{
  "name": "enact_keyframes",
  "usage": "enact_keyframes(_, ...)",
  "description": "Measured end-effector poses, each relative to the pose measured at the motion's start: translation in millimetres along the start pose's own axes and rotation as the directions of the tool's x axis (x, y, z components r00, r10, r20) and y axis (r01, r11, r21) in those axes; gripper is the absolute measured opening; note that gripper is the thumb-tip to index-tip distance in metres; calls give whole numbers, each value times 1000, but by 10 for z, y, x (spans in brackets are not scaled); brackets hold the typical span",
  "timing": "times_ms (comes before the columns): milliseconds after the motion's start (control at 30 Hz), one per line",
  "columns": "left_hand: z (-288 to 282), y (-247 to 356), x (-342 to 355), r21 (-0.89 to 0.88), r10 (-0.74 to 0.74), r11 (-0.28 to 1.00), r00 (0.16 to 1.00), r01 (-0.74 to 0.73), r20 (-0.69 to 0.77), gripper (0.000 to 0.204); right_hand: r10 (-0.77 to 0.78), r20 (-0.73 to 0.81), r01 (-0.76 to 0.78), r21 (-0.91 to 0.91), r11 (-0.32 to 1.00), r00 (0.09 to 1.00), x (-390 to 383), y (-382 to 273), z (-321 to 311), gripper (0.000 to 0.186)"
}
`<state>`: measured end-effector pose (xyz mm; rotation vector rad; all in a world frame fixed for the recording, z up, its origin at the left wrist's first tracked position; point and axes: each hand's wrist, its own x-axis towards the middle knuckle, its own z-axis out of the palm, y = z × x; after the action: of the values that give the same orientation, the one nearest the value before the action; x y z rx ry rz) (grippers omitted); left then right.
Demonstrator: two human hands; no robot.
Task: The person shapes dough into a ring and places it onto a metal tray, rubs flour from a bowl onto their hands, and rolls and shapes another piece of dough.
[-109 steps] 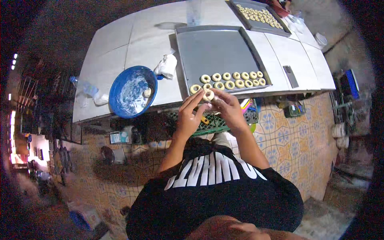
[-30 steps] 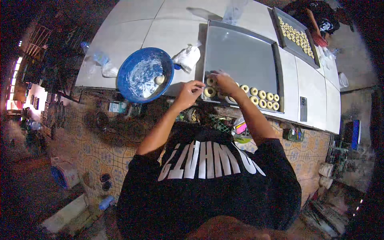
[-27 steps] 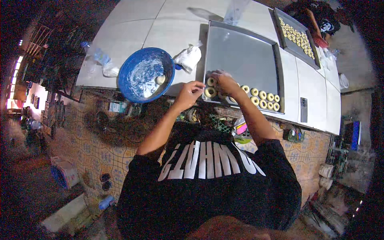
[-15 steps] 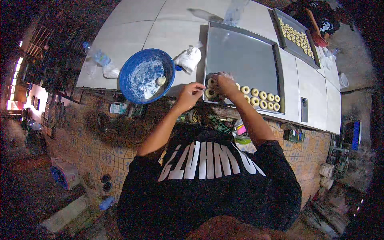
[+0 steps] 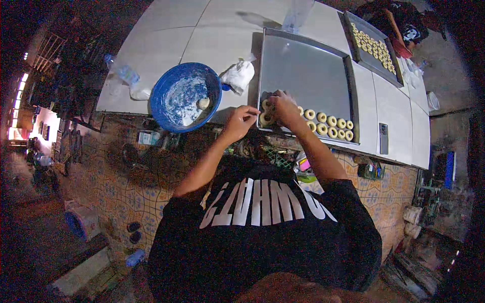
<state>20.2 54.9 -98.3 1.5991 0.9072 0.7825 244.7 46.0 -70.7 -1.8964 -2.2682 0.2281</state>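
Note:
My left hand (image 5: 239, 121) is beside the front left corner of the steel tray (image 5: 305, 60), fingers loosely bent, tips at its rim, with nothing visible in them. My right hand (image 5: 285, 108) reaches into that corner, fingers closed down among pale dough rings (image 5: 322, 129); what they hold is hidden. Two rows of rings line the tray's front. To the left sits a blue basin (image 5: 164, 86) with white powder and a pale dough lump (image 5: 203, 103) inside. A white bag (image 5: 237, 76) lies between basin and tray.
A second tray (image 5: 356, 50) full of rings lies at the back right, by another person's arm (image 5: 394, 28). A dark flat object (image 5: 384, 139) rests at the right. Plastic bottles (image 5: 126, 73) stand at the far left. A green crate (image 5: 273, 156) is below the table's front edge.
From 3.6 seconds ago, my hands have parted from a shared ring; the right moved into the tray's corner, the left to its rim. Over the last second they shift only slightly.

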Motion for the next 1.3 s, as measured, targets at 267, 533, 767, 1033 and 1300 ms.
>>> enact_keyframes(267, -11, -45, 27, 13, 36, 999, 999, -36, -2, 19, 1, -108, 7, 76, 997, 994, 78, 115, 315, 28)
enact_keyframes(533, 31, 28, -6, 79, 54, 996, 998, -52, -24, 15, 34, 33, -37, 89, 995, 999, -135, 85, -204, 37)
enact_keyframes(767, 242, 349, 236, 349, 303, 890, 953, -293, 26, 23, 141, -61, -124, 221, 967, 988, -540, 710, -256, 37)
enact_keyframes(1033, 496, 137, 642, 645, 372, 622, 892, -445, 257, 34, -14, 51, 12, 35, 999, 999, -557, 589, -337, 49)
enact_keyframes(1300, 511, 311, 743, 776, 100, 502, 917, -381, 386, 43, -82, 124, 85, -12, 996, 989, -409, 543, -340, 51)
